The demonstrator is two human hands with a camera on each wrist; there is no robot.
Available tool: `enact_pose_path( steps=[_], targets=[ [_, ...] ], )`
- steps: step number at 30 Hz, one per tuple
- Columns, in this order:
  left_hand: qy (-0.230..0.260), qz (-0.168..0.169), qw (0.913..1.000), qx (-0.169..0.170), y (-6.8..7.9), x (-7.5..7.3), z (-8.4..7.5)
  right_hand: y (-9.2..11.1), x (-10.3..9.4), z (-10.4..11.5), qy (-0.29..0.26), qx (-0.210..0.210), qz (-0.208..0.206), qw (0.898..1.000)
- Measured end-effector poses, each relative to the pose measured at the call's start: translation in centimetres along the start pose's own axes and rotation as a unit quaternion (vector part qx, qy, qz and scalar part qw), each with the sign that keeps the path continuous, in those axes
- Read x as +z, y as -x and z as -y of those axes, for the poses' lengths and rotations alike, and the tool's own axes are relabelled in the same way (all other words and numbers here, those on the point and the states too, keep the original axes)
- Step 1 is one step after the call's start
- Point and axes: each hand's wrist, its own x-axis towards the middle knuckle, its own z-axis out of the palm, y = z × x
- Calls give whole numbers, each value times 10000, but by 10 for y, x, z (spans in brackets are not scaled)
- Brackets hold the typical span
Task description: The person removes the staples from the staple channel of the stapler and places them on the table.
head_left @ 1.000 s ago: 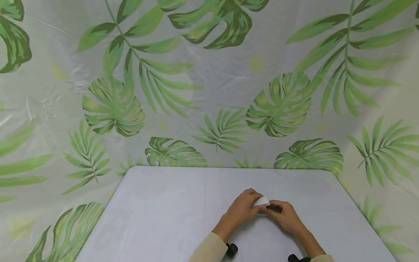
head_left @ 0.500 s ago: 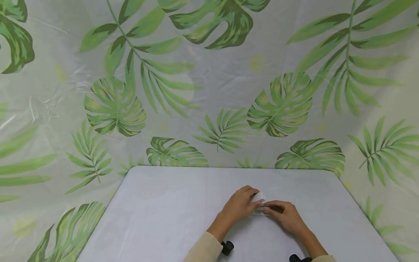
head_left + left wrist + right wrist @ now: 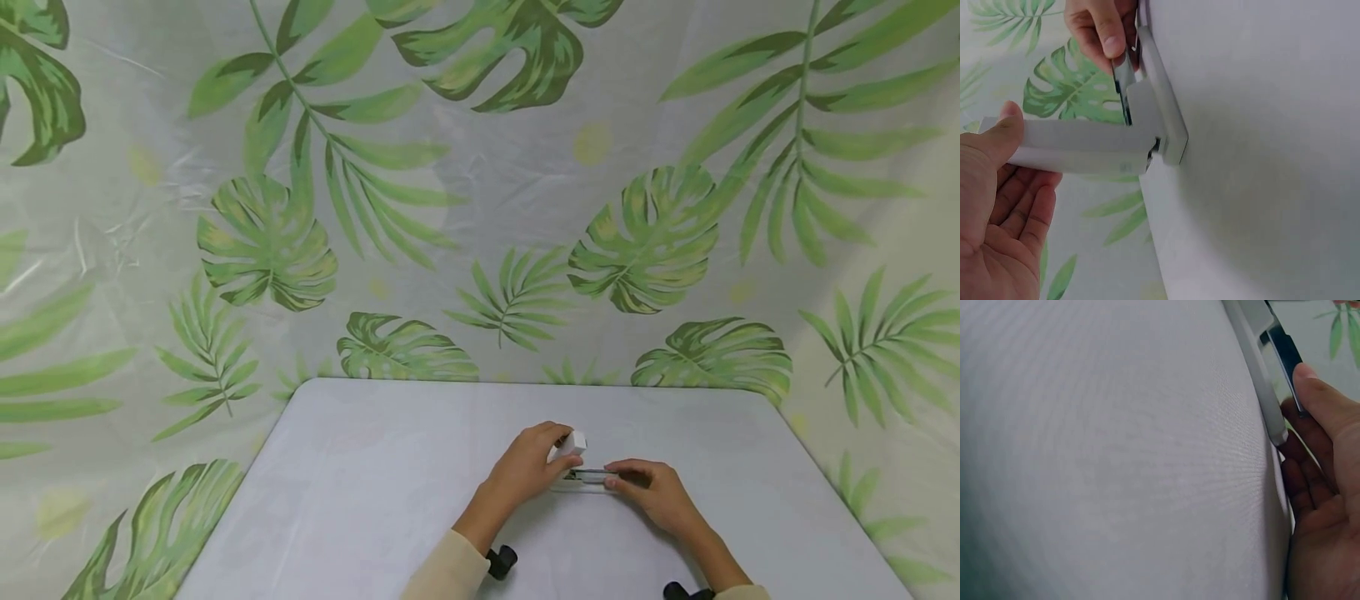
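Gripping the raised cover (image 3: 1085,144) of a white stapler (image 3: 1147,103) between thumb and fingers, your left hand (image 3: 525,462) is nearest the hinge end; the cover is tilted up, away from the base (image 3: 1172,106). The white stapler lies unfolded between your hands, its base on the table. Further right, your right hand (image 3: 656,492) pinches the end of the metal rail (image 3: 1124,81) between thumb and a finger, a gap showing between rail and base. The white tabletop (image 3: 390,467) extends to either side, its far corners rounded; behind it hangs a pale backdrop (image 3: 480,208) printed with green leaves. At lower left come your beige left sleeve (image 3: 453,567) and a dark wrist unit (image 3: 504,562); at lower right, a second dark unit (image 3: 682,592) and the right sleeve (image 3: 741,592), cut by the frame. In the head view, your left hand blocks part of the cover and the hinge.
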Motion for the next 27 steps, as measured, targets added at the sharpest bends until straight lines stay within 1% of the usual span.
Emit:
enact_pose_path(
  steps=[7,13,16,19,22,27],
  targets=[
    [185,-22,9998,-47,8,-14,8,-1,1,0,13,92,28,10000],
    [337,-185,9991,-184,17,-17,19,-1,2,-1,-35,148,50,9999],
    [505,-227,9982,-237,21,-17,24,-1,2,-1,-48,148,35,9999],
    [770,-263,9960,-370,25,-19,29,-1,2,-1,-58,136,9,9999],
    [965,-271,9932,-594,31,-20,35,0,2,-1,-34,109,-18,9999],
    [987,-294,9914,-811,39,-23,43,1,1,-1,-39,9,-54,10000]
  ],
)
